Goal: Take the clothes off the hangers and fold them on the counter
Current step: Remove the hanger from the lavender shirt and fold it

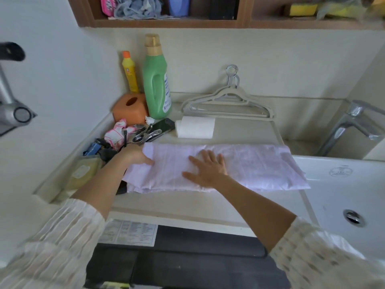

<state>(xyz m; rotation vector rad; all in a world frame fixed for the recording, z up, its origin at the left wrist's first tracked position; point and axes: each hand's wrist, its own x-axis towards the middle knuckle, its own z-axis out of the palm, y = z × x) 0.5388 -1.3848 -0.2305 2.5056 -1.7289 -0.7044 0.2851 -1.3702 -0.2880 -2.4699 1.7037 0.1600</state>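
Observation:
A pale pink garment (260, 165) lies folded into a long strip across the beige counter (187, 203), its right end overhanging the sink. My right hand (208, 167) presses flat on the middle of the cloth with fingers spread. My left hand (137, 156) rests on the cloth's left end, its fingers lying on the fabric; whether they pinch the edge is unclear. Bare beige hangers (227, 101) lie stacked at the back of the counter against the wall.
A green detergent bottle (157, 80), yellow bottle (130, 73), orange tissue box (130, 108), phone (164, 126), paper roll (195, 127) and small clutter crowd the back left. A white sink (343, 195) with a tap (352, 124) is on the right. A dark appliance top sits below the counter.

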